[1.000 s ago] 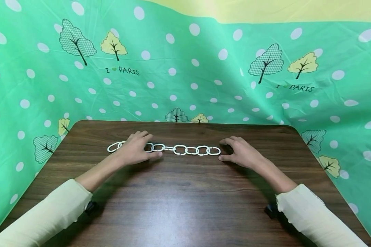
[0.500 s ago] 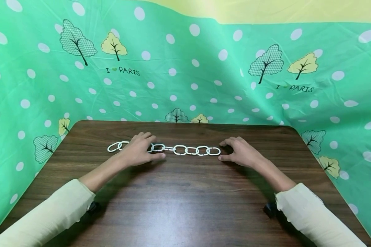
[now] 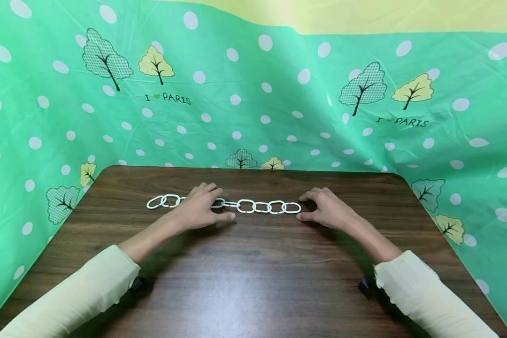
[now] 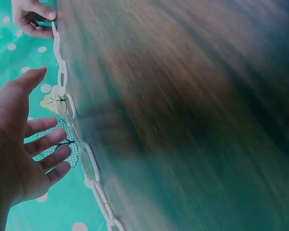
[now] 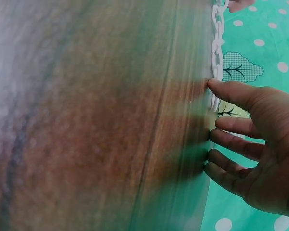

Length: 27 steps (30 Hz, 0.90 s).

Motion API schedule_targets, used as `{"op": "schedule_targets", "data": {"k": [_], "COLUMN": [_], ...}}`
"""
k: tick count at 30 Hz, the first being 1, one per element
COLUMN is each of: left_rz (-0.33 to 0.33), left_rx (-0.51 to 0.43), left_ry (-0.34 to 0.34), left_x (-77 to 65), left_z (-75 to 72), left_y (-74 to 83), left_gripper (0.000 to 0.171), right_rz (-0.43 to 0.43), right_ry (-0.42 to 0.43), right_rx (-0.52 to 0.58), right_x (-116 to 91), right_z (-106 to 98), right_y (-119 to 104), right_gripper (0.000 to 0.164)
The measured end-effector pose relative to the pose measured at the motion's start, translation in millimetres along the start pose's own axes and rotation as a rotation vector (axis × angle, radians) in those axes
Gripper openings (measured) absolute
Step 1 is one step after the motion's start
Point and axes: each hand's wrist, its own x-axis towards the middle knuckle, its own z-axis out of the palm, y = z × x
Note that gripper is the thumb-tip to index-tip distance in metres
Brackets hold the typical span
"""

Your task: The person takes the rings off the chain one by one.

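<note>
A white chain of oval links lies stretched in a line from left to right across the dark table. My left hand is over its left-middle part, hiding some links in the head view. The fingers of that hand are spread and relaxed, and the left wrist view has the hand apart from the links. At the chain's right end is my right hand, thumb and fingers parted on either side of the last link. In the right wrist view its thumb tip is right at the links and the fingertips are low at the tabletop.
The wood-grain table has rounded far corners. A green dotted cloth with printed trees hangs behind it and along both sides. Each sleeve has a small dark device at its cuff.
My left hand has slid to the right above the chain, so more links show at the left end. The right hand and the chain have stayed in place.
</note>
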Motion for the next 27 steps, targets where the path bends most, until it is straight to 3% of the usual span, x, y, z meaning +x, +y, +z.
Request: {"op": "schedule_targets", "data": {"k": [17, 27], "left_rz": [0.013, -0.017], "left_rx": [-0.03, -0.069], "left_ry": [-0.007, -0.016], "left_x": [8.3, 12.5], "left_z": [8.7, 8.2], "left_y": [9.2, 10.5], "left_gripper": [0.066, 0.067], "right_rz": [0.013, 0.0], "right_ry": [-0.033, -0.051], "right_rx": [0.04, 0.071], "right_x": [4.4, 9.2], "right_z": [-2.7, -4.2], "right_y": [0.5, 3.5], "right_gripper": [0.052, 0.049]}}
